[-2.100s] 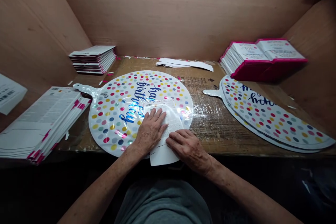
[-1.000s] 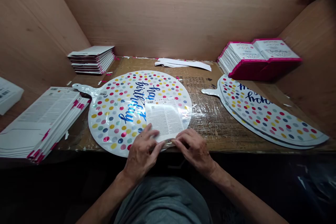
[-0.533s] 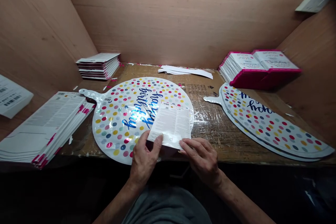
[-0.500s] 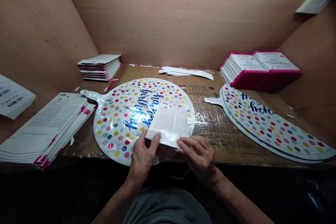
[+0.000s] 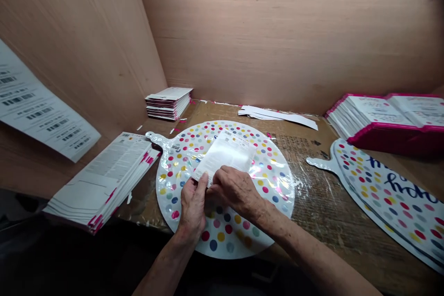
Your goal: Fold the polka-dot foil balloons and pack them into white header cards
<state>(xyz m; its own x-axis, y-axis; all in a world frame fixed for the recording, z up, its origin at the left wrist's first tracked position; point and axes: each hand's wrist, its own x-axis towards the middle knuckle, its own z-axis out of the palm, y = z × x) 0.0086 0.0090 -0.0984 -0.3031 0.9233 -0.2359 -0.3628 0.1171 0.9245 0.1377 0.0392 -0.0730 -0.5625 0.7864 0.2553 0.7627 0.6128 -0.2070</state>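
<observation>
Over the dotted balloon [image 5: 268, 178], the left hand [image 5: 193, 206] is pinching a printed card [image 5: 227, 150] by its near edge. The right hand [image 5: 239, 192] is holding its fingers bunched there; whether they are gripping, I cannot tell. A card stack [image 5: 99, 173] is lying just left of the balloon, paper strips [image 5: 277, 115] beyond it.

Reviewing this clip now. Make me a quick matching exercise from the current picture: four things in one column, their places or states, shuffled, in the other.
Things:
1. printed card
2. paper strips
3. barcode sheet
4. middle balloon

Places or states:
A. lying flat, covered in many-coloured dots
B. at the picture's left edge
C. under the thumb of the left hand
D. lying close to the back wall

Right pairs: 1-C, 2-D, 3-B, 4-A
</observation>
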